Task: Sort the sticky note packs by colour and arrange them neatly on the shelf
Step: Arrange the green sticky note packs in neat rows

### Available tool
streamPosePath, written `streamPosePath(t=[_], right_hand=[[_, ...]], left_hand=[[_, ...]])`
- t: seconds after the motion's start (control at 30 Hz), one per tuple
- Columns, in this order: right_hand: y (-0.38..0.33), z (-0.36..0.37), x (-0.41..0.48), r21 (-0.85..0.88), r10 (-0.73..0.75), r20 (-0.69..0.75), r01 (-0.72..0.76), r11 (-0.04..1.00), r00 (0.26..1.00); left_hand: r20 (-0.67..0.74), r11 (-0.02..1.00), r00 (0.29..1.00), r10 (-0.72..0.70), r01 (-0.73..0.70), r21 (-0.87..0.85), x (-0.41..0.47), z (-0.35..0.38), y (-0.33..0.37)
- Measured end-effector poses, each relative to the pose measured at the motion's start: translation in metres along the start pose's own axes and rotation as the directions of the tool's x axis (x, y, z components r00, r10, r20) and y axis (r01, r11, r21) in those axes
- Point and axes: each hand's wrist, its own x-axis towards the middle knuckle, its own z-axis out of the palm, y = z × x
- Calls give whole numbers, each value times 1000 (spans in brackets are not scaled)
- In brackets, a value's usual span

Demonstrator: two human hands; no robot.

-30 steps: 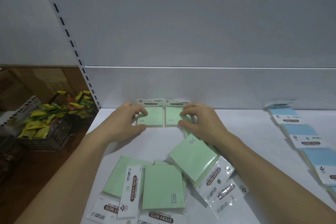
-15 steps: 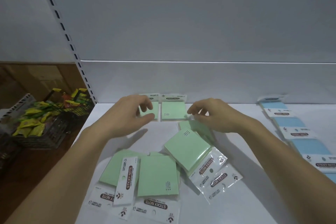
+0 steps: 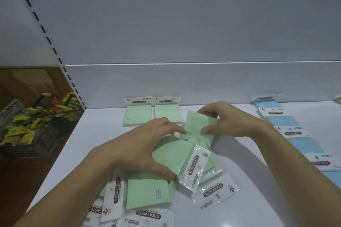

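Observation:
Two green sticky note packs stand side by side against the back wall of the white shelf. In front lies a loose pile of green packs. My left hand grips the top pack of the pile between thumb and fingers. My right hand pinches another green pack and holds it tilted above the pile, with the left index fingertip touching its lower edge.
A row of blue packs runs along the shelf's right side. Left of the shelf, baskets hold yellow and green snack packets. A perforated shelf upright rises at the left.
Both hands drew back from the two placed packs at the wall. The left hand took hold of the pile's top pack; the right hand lifted another green pack.

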Motion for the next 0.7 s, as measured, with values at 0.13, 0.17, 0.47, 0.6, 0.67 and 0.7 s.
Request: streamPosePath(t=[0.13,0.17,0.47,0.6,0.67,0.7], right_hand=[[12,-8,-4,341,53,-177,11,940,983],[13,-9,-3,436,95,-212,7,900,973],[13,9,7,667,203,-332,78,741,921],[11,17,7,674,181,-379,136,726,907],[12,18,7,668,174,-386,144,730,906],[13,17,7,656,167,-392,147,740,905]], left_hand=[[12,995,995,-98,98,-13,-5,-5,-6],[0,994,994,-107,107,-33,-5,-6,-8],[-146,978,967,-209,204,-49,-6,-9,-24],[-190,964,948,-254,232,-130,-3,-4,-33],[-206,957,941,-268,236,-168,-3,-1,-35],[-207,956,940,-270,237,-174,-4,0,-36]])
